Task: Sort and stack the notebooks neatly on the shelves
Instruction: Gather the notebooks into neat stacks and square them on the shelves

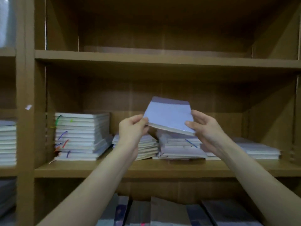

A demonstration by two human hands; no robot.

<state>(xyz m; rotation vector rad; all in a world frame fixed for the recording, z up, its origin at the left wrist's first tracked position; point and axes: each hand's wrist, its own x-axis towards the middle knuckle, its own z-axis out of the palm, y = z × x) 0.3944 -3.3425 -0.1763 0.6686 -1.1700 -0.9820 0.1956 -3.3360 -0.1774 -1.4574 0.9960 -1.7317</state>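
A small white paper scrap (28, 107) sticks to the brown upright, clear plastic (6, 22) top left.

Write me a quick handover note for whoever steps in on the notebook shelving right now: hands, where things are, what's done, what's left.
Hands: left hand pinches the left edge of a pale blue notebook; right hand grips its right edge. The notebook is held tilted above the middle shelf.
Where things are: tall squared stack at the shelf's left; low stack beside it; messy, skewed pile under the held notebook; flat stack at the right.
Done: the tall left stack looks neat.
Left: place the held notebook, probably then straighten the skewed middle pile. The top shelf shows no notebooks.
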